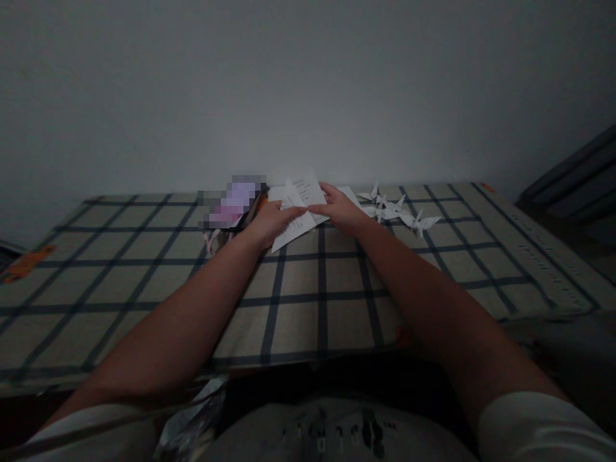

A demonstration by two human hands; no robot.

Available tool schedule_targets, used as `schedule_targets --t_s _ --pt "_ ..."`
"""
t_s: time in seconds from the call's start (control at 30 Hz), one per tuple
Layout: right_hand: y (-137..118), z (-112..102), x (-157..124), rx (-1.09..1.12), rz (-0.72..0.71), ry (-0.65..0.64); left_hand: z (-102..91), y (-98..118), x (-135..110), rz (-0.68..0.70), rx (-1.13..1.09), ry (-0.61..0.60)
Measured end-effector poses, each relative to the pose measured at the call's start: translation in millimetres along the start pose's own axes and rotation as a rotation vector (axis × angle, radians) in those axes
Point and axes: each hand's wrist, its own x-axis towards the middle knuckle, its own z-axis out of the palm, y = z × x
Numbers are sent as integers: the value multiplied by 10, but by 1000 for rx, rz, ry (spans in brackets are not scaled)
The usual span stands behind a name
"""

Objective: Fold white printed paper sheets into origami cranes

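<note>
Between my hands is a folded sheet of white paper [308, 187] with printed lines on it. My left hand [274, 223] grips its left side, the thumb lying across the paper. From the right, my right hand [341, 210] pinches the sheet, and both thumbs meet near its middle. More white paper [350, 192] shows behind my right hand. Close by on the right lie several folded paper cranes [399, 208]. A phone with a lit, blurred screen [233, 204] stands propped just left of my left hand.
A checked cloth [298, 289] covers the table, which meets a plain wall [308, 90] at the back. An orange patch [29, 263] shows at the cloth's left edge. Dark folded fabric [572, 167] hangs at the right. Crumpled shiny plastic [192, 417] is below the front edge.
</note>
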Motion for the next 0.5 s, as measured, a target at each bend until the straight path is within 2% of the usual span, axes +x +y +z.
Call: schedule_targets --t_s 0.23,0.37,0.5 --pt "-72 104 -66 -203 -141 62 31 52 -19 -32 -57 30" --pt "-100 122 -67 -166 -78 96 41 55 -19 -35 -45 50" --pt "-74 78 -18 -61 1 87 29 33 -10 -21 -60 19"
